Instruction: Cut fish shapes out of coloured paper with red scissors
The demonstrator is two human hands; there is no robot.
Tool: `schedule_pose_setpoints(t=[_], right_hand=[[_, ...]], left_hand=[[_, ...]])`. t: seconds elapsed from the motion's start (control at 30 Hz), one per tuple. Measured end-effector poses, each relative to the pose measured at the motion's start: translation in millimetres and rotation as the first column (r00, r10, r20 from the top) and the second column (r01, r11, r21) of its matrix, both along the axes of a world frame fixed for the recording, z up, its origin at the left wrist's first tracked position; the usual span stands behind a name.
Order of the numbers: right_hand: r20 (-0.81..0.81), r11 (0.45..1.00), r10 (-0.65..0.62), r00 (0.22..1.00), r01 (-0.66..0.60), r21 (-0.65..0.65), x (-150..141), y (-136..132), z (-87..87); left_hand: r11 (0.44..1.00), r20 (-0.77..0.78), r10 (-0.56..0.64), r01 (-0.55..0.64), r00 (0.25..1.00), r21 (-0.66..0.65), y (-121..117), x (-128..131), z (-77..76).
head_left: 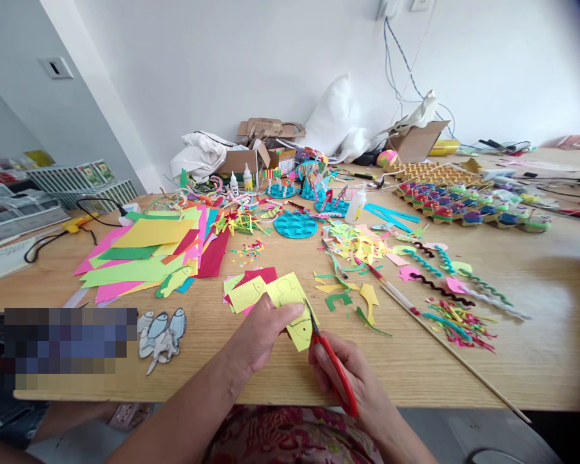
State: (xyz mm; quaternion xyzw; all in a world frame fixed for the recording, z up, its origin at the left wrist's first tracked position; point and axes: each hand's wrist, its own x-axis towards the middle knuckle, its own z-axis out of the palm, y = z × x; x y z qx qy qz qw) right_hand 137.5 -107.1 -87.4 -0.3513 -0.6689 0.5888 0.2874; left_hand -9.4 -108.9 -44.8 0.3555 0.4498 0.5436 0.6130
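My left hand (265,327) pinches a yellow paper sheet (285,289) with fish outlines drawn on it, held above the near edge of the table. Red-handled scissors (339,374) are gripped in my right hand (355,370), and their blades meet the sheet's right edge. Just beyond my left hand lies another yellow piece with a drawn outline (246,294), over a dark red sheet (267,274). Cut green scraps (338,301) and a yellow scrap (368,301) rest to the right of the blades.
Stacked coloured paper (149,235) covers the left side, near paper fish cutouts (162,335). A thin wooden stick (464,357) slants across the right, beside pipe cleaners (423,263). Glue bottles (356,205), a blue disc (296,225) and rows of small crafts (468,205) stand farther back.
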Motion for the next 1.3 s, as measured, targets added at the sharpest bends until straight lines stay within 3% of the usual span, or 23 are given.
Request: schedule_pose_setpoints(t=[0.27, 0.5, 0.93, 1.3], right_hand=[[0.007, 1.000, 0.005, 1.000, -0.005, -0.006, 0.1, 0.0, 5.6], [-0.018, 1.000, 0.012, 1.000, -0.012, -0.017, 0.9, -0.7, 7.8], [-0.002, 1.000, -0.008, 1.000, 0.008, 0.027, 2.0, -0.4, 2.3], [-0.028, 1.000, 0.004, 1.000, -0.005, -0.022, 2.0, -2.5, 2.4]], left_hand=[[0.992, -0.137, 0.058, -0.041, 0.989, 0.119, 2.7, 2.2, -3.6], [0.986, -0.151, 0.034, -0.009, 0.988, 0.166, 2.4, 4.6, -4.7], [0.998, -0.070, 0.022, -0.018, 0.997, 0.065, -0.4, 4.7, 6.3], [0.998, -0.042, -0.040, 0.042, 0.998, 0.051, -0.4, 0.1, 4.2]])
